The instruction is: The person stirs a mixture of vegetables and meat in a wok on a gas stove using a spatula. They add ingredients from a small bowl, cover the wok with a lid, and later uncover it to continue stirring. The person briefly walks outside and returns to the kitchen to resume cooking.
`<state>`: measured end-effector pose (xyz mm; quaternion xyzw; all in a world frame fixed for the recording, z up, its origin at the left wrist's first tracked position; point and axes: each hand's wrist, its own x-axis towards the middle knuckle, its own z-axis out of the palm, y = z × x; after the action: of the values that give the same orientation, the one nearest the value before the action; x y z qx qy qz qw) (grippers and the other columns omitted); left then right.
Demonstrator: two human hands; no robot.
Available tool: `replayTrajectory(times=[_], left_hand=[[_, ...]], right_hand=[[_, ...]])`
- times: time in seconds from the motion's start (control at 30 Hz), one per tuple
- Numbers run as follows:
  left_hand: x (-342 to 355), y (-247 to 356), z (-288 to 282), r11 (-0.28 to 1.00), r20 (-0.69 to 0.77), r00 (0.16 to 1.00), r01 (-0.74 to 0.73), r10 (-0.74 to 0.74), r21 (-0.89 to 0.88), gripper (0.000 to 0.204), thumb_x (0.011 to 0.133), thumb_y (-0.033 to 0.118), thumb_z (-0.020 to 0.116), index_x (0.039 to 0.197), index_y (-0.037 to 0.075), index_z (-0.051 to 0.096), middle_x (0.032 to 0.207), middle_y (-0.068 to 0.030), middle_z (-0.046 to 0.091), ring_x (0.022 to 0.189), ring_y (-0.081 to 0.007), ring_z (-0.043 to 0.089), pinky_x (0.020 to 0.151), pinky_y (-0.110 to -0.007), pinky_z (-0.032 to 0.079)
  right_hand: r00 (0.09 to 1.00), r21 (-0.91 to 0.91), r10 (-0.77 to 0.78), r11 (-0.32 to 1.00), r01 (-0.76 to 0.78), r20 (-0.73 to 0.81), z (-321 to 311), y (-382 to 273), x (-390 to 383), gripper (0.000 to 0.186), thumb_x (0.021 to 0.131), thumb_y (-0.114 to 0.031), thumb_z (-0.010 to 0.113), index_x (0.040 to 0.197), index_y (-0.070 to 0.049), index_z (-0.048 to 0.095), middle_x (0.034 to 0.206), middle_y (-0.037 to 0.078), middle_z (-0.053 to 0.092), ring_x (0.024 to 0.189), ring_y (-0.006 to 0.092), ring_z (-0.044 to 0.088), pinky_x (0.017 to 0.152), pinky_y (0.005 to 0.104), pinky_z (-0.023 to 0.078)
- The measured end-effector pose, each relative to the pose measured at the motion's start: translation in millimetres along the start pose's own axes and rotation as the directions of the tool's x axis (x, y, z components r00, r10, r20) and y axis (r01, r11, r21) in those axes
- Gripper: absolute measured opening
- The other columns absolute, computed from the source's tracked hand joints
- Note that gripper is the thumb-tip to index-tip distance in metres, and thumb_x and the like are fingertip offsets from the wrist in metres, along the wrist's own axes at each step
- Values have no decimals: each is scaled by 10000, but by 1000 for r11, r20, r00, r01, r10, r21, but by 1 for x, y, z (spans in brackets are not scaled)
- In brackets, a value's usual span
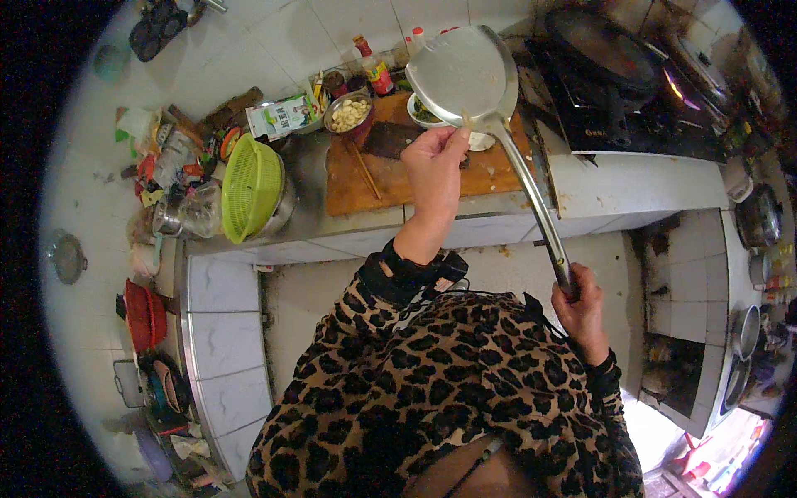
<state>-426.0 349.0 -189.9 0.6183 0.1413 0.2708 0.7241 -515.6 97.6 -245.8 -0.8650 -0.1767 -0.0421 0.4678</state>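
Two grips: right fingers (591,290) clasp a wok spatula (457,79); left fingers (425,145) pinch a pale sliver (466,119) that, slackly held, might drop onto the cutting board (349,187) beneath them.

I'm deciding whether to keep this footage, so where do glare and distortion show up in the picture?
Head view: a blown-out white patch at lower right; a purplish-white glare streak to the right of the dark pan; bright highlights along the handle of the metal spatula; the tiled cabinet front at left bent by the fisheye, with black outside the rounded picture edge.
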Motion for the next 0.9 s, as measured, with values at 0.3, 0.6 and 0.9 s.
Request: replayTrajectory(times=[0.3,0.6,0.9], left_hand=[[-15,5,3,980,-2,996,85,-86,-180,121,744,65,619,772,-51,597,647,-32,570,553,-81,493,515,-199,386],[-3,6,11,827,34,896,-422,442,372,77,736,54,641,788,5,611,669,-39,578,541,-125,518,502,-232,405],[4,-3,11,406,210,691,-613,692,678,71,717,14,616,771,49,585,668,-86,553,595,-225,548,497,-291,425]], right_hand=[[987,-175,-126,979,107,-98,6,11,-4,272,725,-17,594,969,-14,474,592,96,466,456,193,438,442,287,375],[987,-195,-128,975,108,-92,5,13,-5,318,659,-2,618,943,-42,479,667,126,530,539,299,531,491,359,435],[973,-223,-192,962,160,-130,9,14,-5,307,667,-23,623,942,-39,487,664,132,532,549,301,535,487,352,434]])
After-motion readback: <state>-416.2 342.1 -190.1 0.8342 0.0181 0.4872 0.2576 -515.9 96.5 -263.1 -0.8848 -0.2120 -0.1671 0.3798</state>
